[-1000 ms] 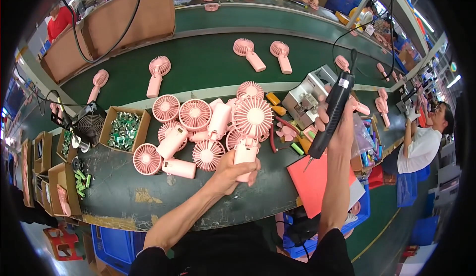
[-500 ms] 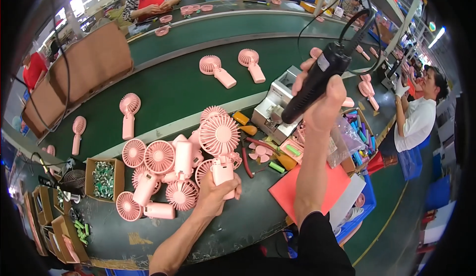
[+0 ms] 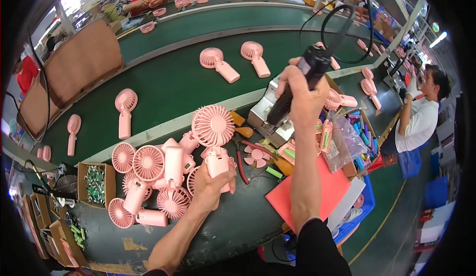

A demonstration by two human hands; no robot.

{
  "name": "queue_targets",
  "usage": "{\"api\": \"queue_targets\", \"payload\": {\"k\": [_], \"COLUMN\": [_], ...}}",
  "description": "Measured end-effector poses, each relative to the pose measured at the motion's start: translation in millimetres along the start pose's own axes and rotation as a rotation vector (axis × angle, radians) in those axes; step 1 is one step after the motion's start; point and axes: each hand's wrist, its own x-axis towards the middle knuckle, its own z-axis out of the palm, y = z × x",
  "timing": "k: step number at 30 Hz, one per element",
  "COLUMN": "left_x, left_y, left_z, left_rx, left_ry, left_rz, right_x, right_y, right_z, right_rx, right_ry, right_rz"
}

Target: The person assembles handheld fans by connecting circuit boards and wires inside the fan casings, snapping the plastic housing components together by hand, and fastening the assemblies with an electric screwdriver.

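My left hand [image 3: 210, 186] is closed around the handle of a pink handheld fan [image 3: 214, 126], its round slatted head pointing away from me. In my right hand [image 3: 306, 100] is a black electric screwdriver [image 3: 280, 108], hung from a cable and slanting down to the left. Its lower end is over a grey metal device [image 3: 260, 120] and apart from the held fan. More pink fans [image 3: 148, 163] lie heaped on the bench to the left of my left hand.
Pink fans [image 3: 125, 112] lie spaced along the green conveyor [image 3: 163, 87]. A cardboard box of small green parts [image 3: 82, 184] sits left. Pliers [image 3: 241, 164], a red sheet [image 3: 287, 196] and a box of coloured cells [image 3: 361, 132] are right. Co-workers [image 3: 414, 107] sit nearby.
My right hand and the screwdriver have come left and slightly down. The held fan sits a little further left in the picture, as does the heap. A pink fan beyond my right wrist now shows.
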Motion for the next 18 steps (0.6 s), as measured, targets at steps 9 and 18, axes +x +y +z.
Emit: {"api": "queue_targets", "payload": {"k": [9,18], "left_x": [5,4], "left_y": [-6,-5], "left_z": [-4,-10], "left_rx": [-0.051,-0.015], "left_ry": [-0.046,-0.083], "left_rz": [-0.128,-0.193], "right_x": [-23,-68], "right_y": [-23,-48], "right_z": [4,35], "right_rx": [0.54,0.448], "right_ry": [-0.083,-0.18], "right_rz": [0.029,-0.139]}}
